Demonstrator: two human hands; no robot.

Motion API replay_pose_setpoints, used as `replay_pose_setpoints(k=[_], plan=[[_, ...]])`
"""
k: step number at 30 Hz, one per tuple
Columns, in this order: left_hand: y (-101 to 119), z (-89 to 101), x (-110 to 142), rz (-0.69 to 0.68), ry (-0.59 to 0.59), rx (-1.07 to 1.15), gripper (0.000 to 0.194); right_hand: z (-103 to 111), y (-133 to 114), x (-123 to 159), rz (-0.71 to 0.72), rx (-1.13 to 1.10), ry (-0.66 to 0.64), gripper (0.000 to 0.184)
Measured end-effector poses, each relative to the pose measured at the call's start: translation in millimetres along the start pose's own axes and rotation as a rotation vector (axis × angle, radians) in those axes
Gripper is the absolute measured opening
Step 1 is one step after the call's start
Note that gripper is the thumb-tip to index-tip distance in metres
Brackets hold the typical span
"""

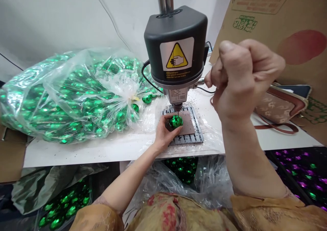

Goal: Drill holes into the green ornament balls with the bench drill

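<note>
My left hand (165, 131) is closed round a shiny green faceted ball (175, 121), holding it on the brown pad of the press plate (190, 135), right under the machine's tip. The dark grey bench press (176, 47) stands over it, a yellow hand-warning label on its front. My right hand (242, 77) is raised to the right of the machine head, clenched in a fist round its side lever, of which only a metal stub shows by my fingers.
A big clear plastic bag of green balls (74, 94) lies on the white table (76, 149) to the left. More green balls fill bags below the table edge (182, 168). A brown purse (281, 105) and a cardboard box (281, 26) stand at the right.
</note>
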State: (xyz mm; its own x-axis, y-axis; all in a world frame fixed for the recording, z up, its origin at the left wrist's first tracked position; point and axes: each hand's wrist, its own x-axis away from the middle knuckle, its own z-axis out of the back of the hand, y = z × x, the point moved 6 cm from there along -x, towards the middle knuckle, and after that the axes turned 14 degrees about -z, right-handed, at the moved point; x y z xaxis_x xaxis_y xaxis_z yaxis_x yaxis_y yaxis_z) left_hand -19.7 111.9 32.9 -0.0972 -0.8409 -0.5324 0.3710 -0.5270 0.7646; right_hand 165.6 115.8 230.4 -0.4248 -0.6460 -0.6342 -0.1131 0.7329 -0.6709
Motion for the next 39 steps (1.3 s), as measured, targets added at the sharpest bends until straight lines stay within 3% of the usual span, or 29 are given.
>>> replay_pose_setpoints(k=[2, 3, 7, 8, 10, 12, 14, 16, 19, 22, 24, 27, 31, 34, 36, 39], plan=[[19.2, 4.2, 17.4, -0.106, -0.031, -0.097, 0.044, -3.5, -3.1, -4.9, -0.006, 0.012, -0.013, 0.044], [30.9, 1.8, 29.5, -0.195, -0.112, -0.122, 0.044, -3.9, -3.4, -5.5, -0.008, 0.014, -0.014, 0.044], [68.8, -17.9, 90.7, -0.65, -0.588, -0.227, 0.05, -1.5, -1.7, -3.4, 0.012, -0.02, -0.006, 0.043], [71.1, -17.8, 99.0, -0.726, -0.632, -0.257, 0.053, -0.7, -1.2, -3.0, 0.022, -0.026, -0.003, 0.043], [65.8, -7.8, 93.6, -0.769, -0.588, -0.277, 0.052, 0.4, -0.4, -2.9, 0.037, -0.027, -0.001, 0.043], [45.6, 13.3, 59.2, -0.659, -0.422, -0.3, 0.034, 0.8, 1.1, -3.3, 0.03, -0.017, -0.003, 0.043], [10.8, 40.0, 9.0, -0.428, -0.236, -0.421, 0.014, 1.5, 1.9, -3.3, 0.018, -0.007, 0.003, 0.043], [-27.3, 62.9, -39.8, -0.215, -0.129, -0.572, 0.014, 2.2, 1.9, -2.7, 0.008, -0.002, 0.016, 0.044], [-77.1, 79.8, -92.8, -0.003, -0.135, -0.694, 0.032, 1.9, 0.7, -1.6, -0.001, -0.001, 0.021, 0.044], [-106.4, 81.3, -116.8, 0.069, -0.192, -0.617, 0.043, 0.9, -1.0, -1.2, 0.008, -0.016, 0.005, 0.044], [-110.2, 80.9, -121.1, 0.049, -0.186, -0.532, 0.041, 0.8, -1.0, -1.5, 0.012, -0.027, -0.005, 0.044], [-98.1, 81.6, -112.5, 0.04, -0.115, -0.363, 0.039, 1.0, 0.0, -2.1, 0.011, -0.029, -0.014, 0.045], [-65.7, 73.7, -75.1, 0.174, -0.001, 0.159, 0.036, 1.3, 0.6, -1.2, 0.015, -0.038, -0.02, 0.047], [-40.9, 54.9, -42.3, 0.31, -0.055, 0.5, 0.039, 1.2, 1.3, 0.2, 0.004, 0.001, -0.019, 0.048], [-30.4, 43.7, -27.5, 0.342, -0.113, 0.569, 0.048, 1.2, 1.6, 0.9, 0.004, 0.047, -0.018, 0.048], [-28.6, 36.0, -20.0, 0.299, -0.103, 0.516, 0.054, 1.8, 1.3, 1.3, 0.022, 0.047, -0.026, 0.048]])
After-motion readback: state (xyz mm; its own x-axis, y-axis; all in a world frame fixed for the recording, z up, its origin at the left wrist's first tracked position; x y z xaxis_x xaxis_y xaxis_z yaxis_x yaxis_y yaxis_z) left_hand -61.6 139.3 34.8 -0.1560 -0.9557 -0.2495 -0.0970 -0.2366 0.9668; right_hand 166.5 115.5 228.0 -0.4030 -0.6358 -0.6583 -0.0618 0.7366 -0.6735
